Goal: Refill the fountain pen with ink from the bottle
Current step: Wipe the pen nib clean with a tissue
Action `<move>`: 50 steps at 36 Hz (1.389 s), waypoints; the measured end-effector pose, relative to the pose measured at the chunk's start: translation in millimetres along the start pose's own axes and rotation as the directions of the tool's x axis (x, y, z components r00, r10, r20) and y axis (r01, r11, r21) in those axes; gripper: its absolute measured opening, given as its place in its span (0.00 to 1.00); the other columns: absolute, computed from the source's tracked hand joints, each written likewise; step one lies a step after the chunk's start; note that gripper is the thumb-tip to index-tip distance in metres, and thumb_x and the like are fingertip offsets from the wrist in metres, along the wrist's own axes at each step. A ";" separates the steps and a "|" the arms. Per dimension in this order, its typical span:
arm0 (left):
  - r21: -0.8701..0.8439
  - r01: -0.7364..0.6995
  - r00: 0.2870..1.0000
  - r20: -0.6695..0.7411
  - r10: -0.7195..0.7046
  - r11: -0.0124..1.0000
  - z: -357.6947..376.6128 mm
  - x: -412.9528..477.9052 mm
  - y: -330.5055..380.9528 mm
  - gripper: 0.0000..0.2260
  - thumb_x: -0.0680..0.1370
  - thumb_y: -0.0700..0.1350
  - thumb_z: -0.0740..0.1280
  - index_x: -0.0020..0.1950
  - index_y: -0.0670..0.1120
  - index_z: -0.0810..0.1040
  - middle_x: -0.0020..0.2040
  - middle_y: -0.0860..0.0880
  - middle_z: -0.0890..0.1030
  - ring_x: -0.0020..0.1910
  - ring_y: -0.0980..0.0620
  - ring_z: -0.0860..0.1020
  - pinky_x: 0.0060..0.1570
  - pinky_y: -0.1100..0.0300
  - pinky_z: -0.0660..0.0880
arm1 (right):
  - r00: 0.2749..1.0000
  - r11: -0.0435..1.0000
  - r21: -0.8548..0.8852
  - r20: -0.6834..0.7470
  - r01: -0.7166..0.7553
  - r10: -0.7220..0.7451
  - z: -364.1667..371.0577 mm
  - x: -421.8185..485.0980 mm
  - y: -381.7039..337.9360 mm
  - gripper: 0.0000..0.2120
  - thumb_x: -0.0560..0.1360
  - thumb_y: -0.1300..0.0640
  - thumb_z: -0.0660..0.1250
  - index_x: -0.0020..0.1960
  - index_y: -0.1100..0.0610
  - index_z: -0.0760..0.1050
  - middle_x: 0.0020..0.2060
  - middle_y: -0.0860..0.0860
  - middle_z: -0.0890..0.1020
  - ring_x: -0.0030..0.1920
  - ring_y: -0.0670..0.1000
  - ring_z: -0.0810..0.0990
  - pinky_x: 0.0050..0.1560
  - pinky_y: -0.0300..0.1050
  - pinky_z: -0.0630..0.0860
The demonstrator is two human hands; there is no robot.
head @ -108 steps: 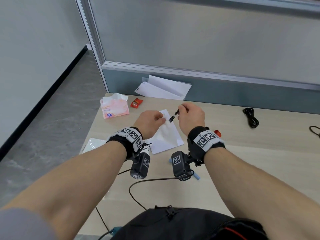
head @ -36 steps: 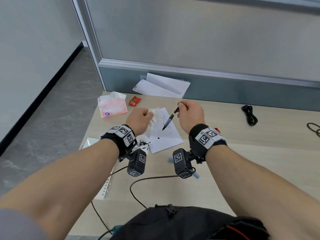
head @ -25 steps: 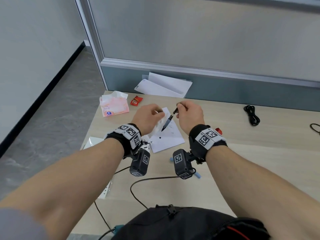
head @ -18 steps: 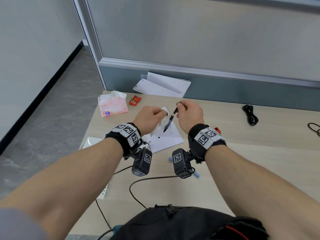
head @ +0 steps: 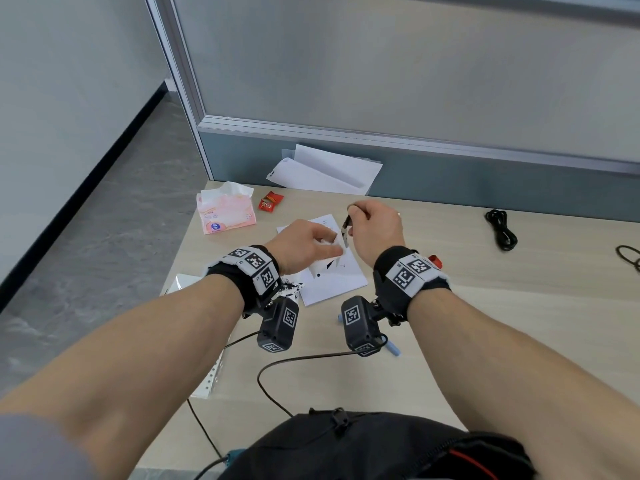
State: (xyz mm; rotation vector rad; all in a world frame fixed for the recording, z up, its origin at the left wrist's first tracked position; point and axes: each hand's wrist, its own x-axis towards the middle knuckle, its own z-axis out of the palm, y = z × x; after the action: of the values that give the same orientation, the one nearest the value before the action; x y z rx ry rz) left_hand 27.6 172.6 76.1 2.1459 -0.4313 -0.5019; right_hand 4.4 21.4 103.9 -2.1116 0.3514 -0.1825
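My right hand (head: 375, 230) pinches the upper end of a thin black fountain pen (head: 346, 227), which points nib-down over a white sheet of paper (head: 332, 282) spotted with ink. My left hand (head: 304, 245) is closed on a crumpled white tissue (head: 333, 241) and presses it against the pen's lower end, hiding the nib. Both hands hover just above the sheet and touch at the pen. I cannot make out an ink bottle; a small red object (head: 435, 261) shows behind my right wrist.
A pink tissue pack (head: 225, 214) and a red sweet wrapper (head: 270, 201) lie at the desk's back left. Folded white papers (head: 325, 171) lean on the partition. A coiled black cable (head: 502, 230) lies to the right. A light blue pen part (head: 393, 348) and a cord lie near me.
My left hand has moved right with the tissue and closed it around the pen's nib. The pen, slanted and fully visible a second ago, now stands steeper and is mostly covered.
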 end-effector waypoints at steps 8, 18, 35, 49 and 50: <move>0.087 0.005 1.000 -0.015 -0.004 0.996 0.7 -0.5 4.3 0.08 0.73 0.59 0.69 0.41 0.57 0.77 0.43 0.59 0.78 0.41 0.62 0.75 0.38 0.65 0.66 | 1.000 1.000 -0.010 -0.001 0.002 -0.002 -4.7 2.7 -1.1 0.09 0.77 0.57 0.60 0.49 0.54 0.80 0.42 0.49 0.82 0.45 0.52 0.81 0.53 0.46 0.77; 0.110 0.009 0.994 -0.113 0.004 0.994 3.4 2.6 3.3 0.12 0.74 0.58 0.68 0.34 0.55 0.76 0.32 0.57 0.77 0.29 0.63 0.73 0.29 0.68 0.62 | 0.999 1.000 -0.018 -0.028 -0.025 0.025 -8.1 7.8 -1.3 0.09 0.77 0.56 0.60 0.46 0.52 0.79 0.40 0.49 0.82 0.44 0.52 0.81 0.49 0.42 0.74; -0.127 0.104 0.949 -0.283 -0.137 0.986 -12.3 2.6 -17.4 0.09 0.77 0.46 0.63 0.48 0.50 0.83 0.37 0.55 0.79 0.32 0.57 0.73 0.31 0.66 0.68 | 0.987 0.995 0.021 -0.124 -0.102 0.104 -15.1 12.1 1.5 0.11 0.77 0.55 0.60 0.47 0.57 0.80 0.40 0.53 0.83 0.43 0.53 0.79 0.49 0.44 0.75; 0.297 -0.058 0.971 -0.203 0.123 0.953 17.3 5.3 2.7 0.16 0.80 0.52 0.62 0.64 0.47 0.77 0.59 0.48 0.75 0.60 0.50 0.70 0.55 0.62 0.62 | 0.975 0.982 0.093 -0.131 -0.166 0.177 -15.6 8.5 3.8 0.09 0.76 0.53 0.62 0.42 0.54 0.79 0.39 0.53 0.84 0.45 0.55 0.82 0.53 0.51 0.77; 0.330 -0.064 0.970 -0.202 0.136 0.942 17.8 5.5 2.4 0.16 0.80 0.52 0.62 0.65 0.47 0.76 0.59 0.48 0.74 0.61 0.50 0.69 0.56 0.62 0.61 | 0.973 0.980 0.101 -0.136 -0.172 0.185 -15.9 8.3 3.9 0.09 0.76 0.54 0.63 0.40 0.53 0.78 0.38 0.54 0.84 0.45 0.55 0.82 0.54 0.52 0.77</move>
State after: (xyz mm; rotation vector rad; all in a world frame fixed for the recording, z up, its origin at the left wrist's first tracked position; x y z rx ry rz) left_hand 23.2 156.6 67.3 2.4455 -0.5218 -0.1343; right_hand 7.3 4.1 109.0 -1.9720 0.6065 -0.2424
